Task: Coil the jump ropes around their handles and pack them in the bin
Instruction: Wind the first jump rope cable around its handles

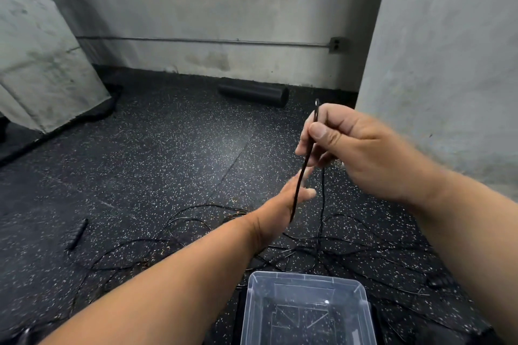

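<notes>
Rope handling is under way above a speckled rubber floor (145, 148). A slim black handle (305, 159) is pinched between thumb and curled fingers of the right hand (361, 154), at about two o'clock from the middle of the view, and is held nearly upright with its top end clear of the fist, probably so that cord can be wound along its length. From beneath that hand a thin black cord (323, 196) drops straight down into the tangle of jump ropes (308, 246) spread over the floor at around five o'clock.

The left hand (283, 204) is reached forward near the centre, just behind the lower end of the handle; it is blurred, its fingers seem extended, and nothing is seen gripped in it. It is judged to be going for the hanging cord to start a turn.

A clear plastic bin (364, 297) is set at six o'clock, close to the body, and no rope is seen inside it; being so near, it can be reached without stepping. A second handle (77, 234) lies at eight o'clock, well apart. A dark roller (253, 94) rests by the wall at twelve o'clock.
</notes>
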The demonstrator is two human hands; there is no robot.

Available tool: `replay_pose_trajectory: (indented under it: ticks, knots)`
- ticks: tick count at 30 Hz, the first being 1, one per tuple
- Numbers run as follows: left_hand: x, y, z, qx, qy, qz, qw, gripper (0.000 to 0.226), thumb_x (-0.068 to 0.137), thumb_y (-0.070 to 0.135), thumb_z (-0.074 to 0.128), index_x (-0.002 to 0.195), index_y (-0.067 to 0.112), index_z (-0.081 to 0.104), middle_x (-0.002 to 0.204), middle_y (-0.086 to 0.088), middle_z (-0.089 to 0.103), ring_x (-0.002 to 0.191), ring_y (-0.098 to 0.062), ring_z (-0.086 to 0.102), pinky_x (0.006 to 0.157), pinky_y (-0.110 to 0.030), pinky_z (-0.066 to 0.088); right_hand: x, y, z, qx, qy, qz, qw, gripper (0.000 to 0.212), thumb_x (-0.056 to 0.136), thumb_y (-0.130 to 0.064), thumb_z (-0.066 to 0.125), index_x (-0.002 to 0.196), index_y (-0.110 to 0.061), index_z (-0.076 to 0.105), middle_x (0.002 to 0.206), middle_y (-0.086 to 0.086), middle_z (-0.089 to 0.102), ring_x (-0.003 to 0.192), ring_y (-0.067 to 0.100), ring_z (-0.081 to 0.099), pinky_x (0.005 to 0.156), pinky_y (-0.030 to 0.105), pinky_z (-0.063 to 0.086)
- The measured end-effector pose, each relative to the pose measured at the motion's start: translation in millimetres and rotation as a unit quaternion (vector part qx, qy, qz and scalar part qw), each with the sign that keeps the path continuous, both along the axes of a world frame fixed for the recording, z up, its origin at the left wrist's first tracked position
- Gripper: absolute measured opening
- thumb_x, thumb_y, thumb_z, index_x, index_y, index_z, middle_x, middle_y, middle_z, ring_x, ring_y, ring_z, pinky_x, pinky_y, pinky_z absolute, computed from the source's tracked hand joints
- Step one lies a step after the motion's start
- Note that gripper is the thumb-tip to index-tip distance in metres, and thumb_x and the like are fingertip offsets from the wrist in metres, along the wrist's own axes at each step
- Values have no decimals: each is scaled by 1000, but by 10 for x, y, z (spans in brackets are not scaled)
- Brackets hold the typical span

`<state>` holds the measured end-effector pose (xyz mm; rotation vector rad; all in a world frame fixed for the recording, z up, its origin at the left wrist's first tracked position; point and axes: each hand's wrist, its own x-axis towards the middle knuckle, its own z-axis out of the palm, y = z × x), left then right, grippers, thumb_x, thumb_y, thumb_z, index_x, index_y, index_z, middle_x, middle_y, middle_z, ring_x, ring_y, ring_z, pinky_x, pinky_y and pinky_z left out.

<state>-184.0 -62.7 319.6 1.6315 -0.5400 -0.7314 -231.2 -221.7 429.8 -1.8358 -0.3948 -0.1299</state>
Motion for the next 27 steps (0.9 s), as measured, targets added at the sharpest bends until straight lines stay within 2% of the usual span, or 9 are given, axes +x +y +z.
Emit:
replay_pose_trajectory:
  ticks: [5, 9, 11, 15, 17, 19, 21, 24, 27]
  knots:
    - [-90, 8, -55, 33, 22, -34, 999, 70, 105, 59, 20, 145, 16, 60, 158, 0, 53, 151, -13, 40, 127, -34, 13, -28, -67, -17, -27, -9, -24, 999, 20, 108, -23, 48, 100, -13, 63, 95, 6, 74, 81, 17, 69, 76, 40, 55]
    - [-42, -28, -63, 2, 36, 43, 998, 48, 113, 53, 22, 117, 11, 46, 123, -13, 68, 128, -23, 58, 125, -45, 24, -41, -134, 9, -11, -9, -33, 999, 22, 109, -22, 46, 98, -13, 62, 93, 6, 74, 79, 17, 68, 74, 38, 55]
    - [-21, -75, -92, 10, -17, 103, 994, 55, 104, 61, 32, 129, 15, 47, 130, -6, 53, 124, -19, 51, 121, -41, 31, -49, -130, 18, -11, -8, -19, 1000, 22, 109, -22, 46, 97, -12, 62, 92, 6, 74, 81, 23, 68, 75, 40, 55]
    - [-18, -114, -100, -51, -64, 48, 995, 40, 106, 53, 18, 140, 67, 34, 148, 41, 38, 142, 14, 37, 111, -6, 31, -87, -31, 25, -28, 14, 49, 998, 23, 107, -26, 47, 98, -11, 62, 93, 7, 74, 86, 27, 69, 78, 44, 54]
    - [-47, -94, -56, -49, -49, 10, 998, 48, 116, 43, 11, 139, 64, 47, 151, 34, 49, 142, 8, 44, 121, -16, 30, -74, -24, 18, -25, 8, 46, 999, 24, 106, -28, 48, 99, -10, 62, 94, 8, 74, 86, 25, 70, 77, 44, 54]
    - [-53, -61, -72, -43, -17, -26, 999, 79, 109, 64, 2, 114, 31, 74, 136, -2, 71, 134, -16, 61, 128, -46, 23, -11, -110, 10, -21, -31, -10, 999, 24, 108, -27, 48, 97, -12, 63, 92, 4, 74, 83, 20, 69, 75, 36, 56]
    - [-41, -10, -53, -33, 66, -90, 993, 99, 94, 86, 4, 95, 14, 71, 110, -20, 77, 118, -35, 70, 122, -54, 33, 88, -297, -20, 24, -44, -96, 994, 23, 109, -27, 47, 95, -18, 63, 85, -2, 72, 75, 13, 66, 68, 26, 55]
    - [75, 97, -30, 11, 90, -105, 990, 91, 91, 90, 15, 86, 16, 67, 76, -11, 71, 89, -32, 73, 103, -48, 51, 231, -692, -128, 85, -39, -268, 959, 25, 111, -26, 47, 90, -25, 61, 72, -9, 65, 64, 5, 60, 59, 18, 48]
    - [205, 224, -7, 83, -1, -33, 996, 67, 99, 78, 28, 78, 23, 59, 62, 7, 56, 66, -19, 62, 88, -40, 53, 295, -1007, -301, 103, -15, -387, 916, 27, 111, -27, 45, 89, -29, 61, 75, -6, 58, 63, 5, 55, 60, 22, 41]
